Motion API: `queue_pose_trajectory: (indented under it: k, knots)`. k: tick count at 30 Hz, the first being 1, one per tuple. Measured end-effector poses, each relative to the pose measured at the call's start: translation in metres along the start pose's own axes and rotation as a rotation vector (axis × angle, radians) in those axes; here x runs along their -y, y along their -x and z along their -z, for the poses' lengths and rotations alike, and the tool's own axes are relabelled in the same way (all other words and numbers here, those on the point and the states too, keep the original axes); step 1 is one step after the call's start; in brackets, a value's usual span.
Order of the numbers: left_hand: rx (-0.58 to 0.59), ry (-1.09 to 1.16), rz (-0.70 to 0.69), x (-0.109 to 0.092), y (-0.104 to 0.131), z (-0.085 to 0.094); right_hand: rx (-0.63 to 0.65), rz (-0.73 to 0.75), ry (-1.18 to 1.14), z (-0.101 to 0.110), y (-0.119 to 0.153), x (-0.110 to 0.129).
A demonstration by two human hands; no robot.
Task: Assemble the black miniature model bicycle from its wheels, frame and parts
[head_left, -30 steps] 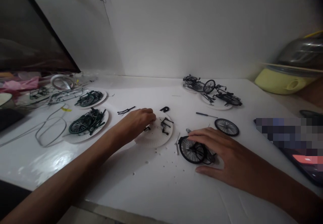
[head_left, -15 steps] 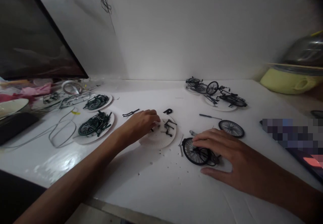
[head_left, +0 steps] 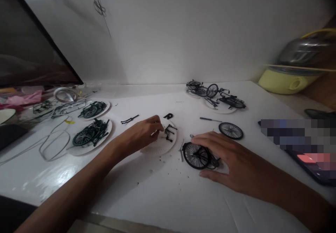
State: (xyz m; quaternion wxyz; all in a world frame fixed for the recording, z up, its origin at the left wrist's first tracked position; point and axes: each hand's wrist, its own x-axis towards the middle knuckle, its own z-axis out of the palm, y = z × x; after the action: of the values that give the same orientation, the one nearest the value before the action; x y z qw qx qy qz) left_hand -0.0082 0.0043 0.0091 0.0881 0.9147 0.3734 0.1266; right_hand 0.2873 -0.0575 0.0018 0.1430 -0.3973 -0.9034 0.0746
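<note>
The small black model bicycle [head_left: 196, 155] lies near and right on the counter [head_left: 168, 205] — the right hand [head_left: 231, 156] spread wide over it — while the left hand [head_left: 143, 131], curled, hangs over the paper plate [head_left: 154, 151] holding small black parts [head_left: 172, 127], whether gripping anything I cannot tell.

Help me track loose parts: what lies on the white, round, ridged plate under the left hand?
Thin, black, bent parts lie right of centre on the plate. The left hand hides its upper left; anything there cannot be seen.
</note>
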Motion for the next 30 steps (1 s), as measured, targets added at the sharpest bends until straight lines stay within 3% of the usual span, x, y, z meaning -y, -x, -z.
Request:
queue_pose_trajectory:
  k: [8,14,17,20,24,30]
  knots:
    - [0.070,0.305,-0.073,-0.047,0.003,-0.003,0.011,-0.043,-0.134,0.006,-0.001,-0.010]
    - [0.028,0.337,0.020,-0.065,0.007,-0.011,-0.012,-0.081,-0.135,0.021,0.001,-0.014]
    - [-0.030,0.246,0.043,-0.073,0.011,-0.018,0.085,-0.169,-0.154,0.029,0.005,-0.016]
    - [-0.069,0.011,-0.116,-0.078,0.012,-0.028,0.152,-0.201,-0.181,0.030,0.007,-0.016]
    - [-0.085,-0.305,-0.316,-0.081,0.010,-0.037,0.123,-0.096,-0.257,0.022,0.004,-0.014]
    - [-0.197,-0.386,-0.411,-0.080,0.008,-0.044,0.139,-0.147,-0.314,0.012,0.000,-0.013]
